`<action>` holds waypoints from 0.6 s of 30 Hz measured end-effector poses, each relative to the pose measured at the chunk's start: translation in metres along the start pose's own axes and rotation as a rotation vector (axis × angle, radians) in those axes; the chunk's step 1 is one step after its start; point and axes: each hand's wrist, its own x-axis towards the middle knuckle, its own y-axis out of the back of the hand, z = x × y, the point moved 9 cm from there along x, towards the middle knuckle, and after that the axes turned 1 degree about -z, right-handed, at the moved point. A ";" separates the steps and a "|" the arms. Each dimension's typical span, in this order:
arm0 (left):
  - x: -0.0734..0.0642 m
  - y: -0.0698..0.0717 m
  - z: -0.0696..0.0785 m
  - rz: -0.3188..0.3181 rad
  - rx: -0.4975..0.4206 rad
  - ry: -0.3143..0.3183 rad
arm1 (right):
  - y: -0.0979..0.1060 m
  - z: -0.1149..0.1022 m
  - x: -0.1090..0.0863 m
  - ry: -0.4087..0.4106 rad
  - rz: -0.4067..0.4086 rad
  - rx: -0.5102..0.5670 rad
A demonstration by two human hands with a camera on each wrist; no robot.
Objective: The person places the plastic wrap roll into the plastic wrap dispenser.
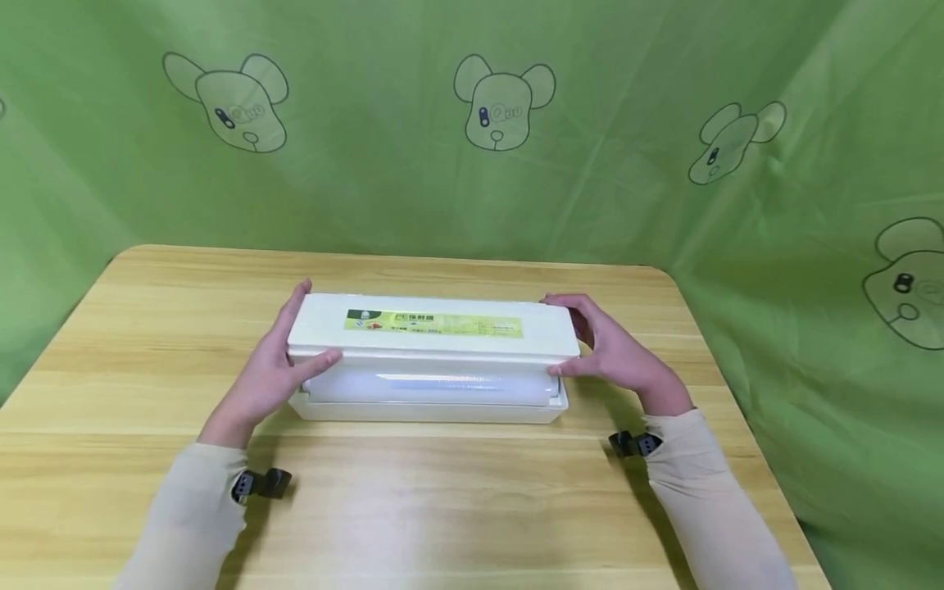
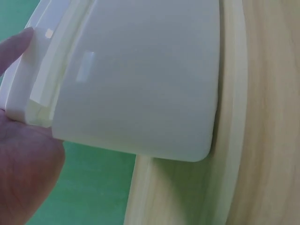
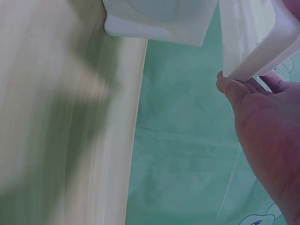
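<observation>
A white box lid [image 1: 317, 321] with a yellow-green label spans the space between both hands. My left hand [image 1: 265, 377] grips its left end, thumb on the front edge and fingers at the back. At the other end, my right hand [image 1: 615, 351] pinches the lid between thumb and fingers. Below sits the white dispenser base [image 1: 435, 412] on the table, with a roll of cling film [image 1: 354, 387] lying in it. In the right wrist view a gap shows between the lid [image 3: 262, 51] and the base [image 3: 154, 28]; at the left end the lid is close over the base [image 2: 140, 89].
The wooden table [image 1: 442, 500] has rounded far corners. Green curtains [image 1: 383, 188] with printed bear heads hang behind it and along the sides. A small black device [image 1: 261, 483] is strapped at the left wrist, another [image 1: 636, 444] at the right.
</observation>
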 end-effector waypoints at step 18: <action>-0.016 -0.005 -0.001 -0.001 -0.017 0.024 | -0.009 0.005 -0.009 -0.016 -0.023 -0.019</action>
